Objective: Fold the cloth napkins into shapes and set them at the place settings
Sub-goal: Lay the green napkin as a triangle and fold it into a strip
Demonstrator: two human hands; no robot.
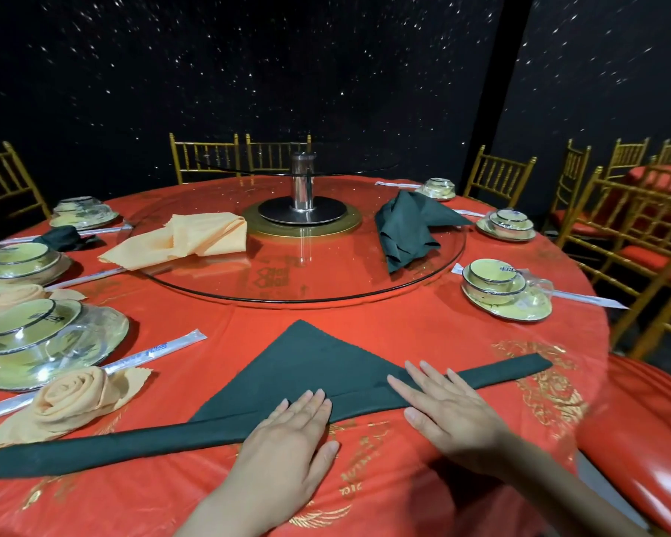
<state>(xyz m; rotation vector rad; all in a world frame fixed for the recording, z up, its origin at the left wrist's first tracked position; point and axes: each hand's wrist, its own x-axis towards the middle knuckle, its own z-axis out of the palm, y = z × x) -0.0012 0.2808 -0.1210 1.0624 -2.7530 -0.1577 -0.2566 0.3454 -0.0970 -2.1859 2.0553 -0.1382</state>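
A dark green napkin lies flat on the red tablecloth in front of me, a triangle with its long near edge rolled into a band. My left hand presses flat on that band near its middle. My right hand lies flat on the band a little to the right, fingers straight. A peach napkin rolled into a rose sits at the near left place setting. A second peach rose sits farther left. Loose peach napkins and loose green napkins rest on the glass turntable.
Wrapped bowl-and-plate sets and wrapped chopsticks ring the table. A dark folded napkin lies at a far left setting. Gold chairs surround the table; a red chair seat is at my right.
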